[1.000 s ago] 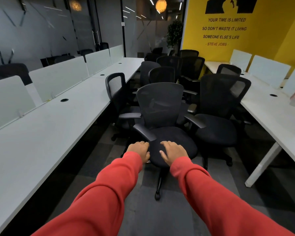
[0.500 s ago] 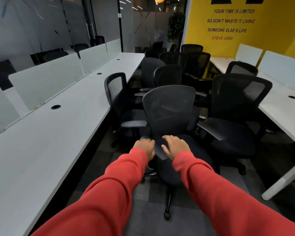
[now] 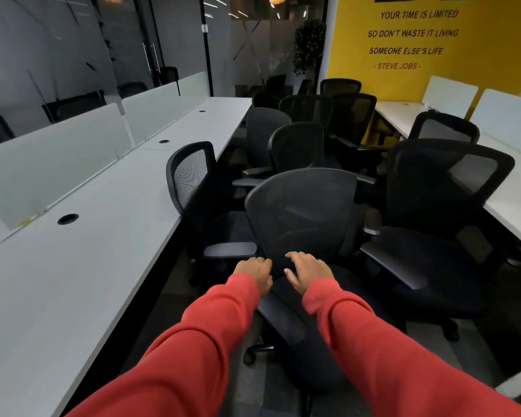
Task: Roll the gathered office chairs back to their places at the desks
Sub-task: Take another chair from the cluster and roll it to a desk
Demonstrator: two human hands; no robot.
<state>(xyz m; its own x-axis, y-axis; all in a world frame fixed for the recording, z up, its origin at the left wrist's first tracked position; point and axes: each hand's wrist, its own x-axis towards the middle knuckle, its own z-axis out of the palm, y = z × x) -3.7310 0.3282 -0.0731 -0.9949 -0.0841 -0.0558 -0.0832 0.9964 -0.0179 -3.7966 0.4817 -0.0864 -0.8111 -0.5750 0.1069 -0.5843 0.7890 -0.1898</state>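
Narrow carpeted aisle between white desks: the nearest chair sits mid-aisle, left hand curled over its armrest, right hand laid flat just beside. A mesh-backed chair looks parked at the left desk. Beyond, the gathered chairs jam the aisle, so most of the work remains, and open floor shows only on the near side.

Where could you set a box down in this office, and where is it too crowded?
Free: the left desk's top between its front edge and the dividers, around the cable hole; also the right desk's strip. Crowded: the aisle between the desks, packed with chairs.
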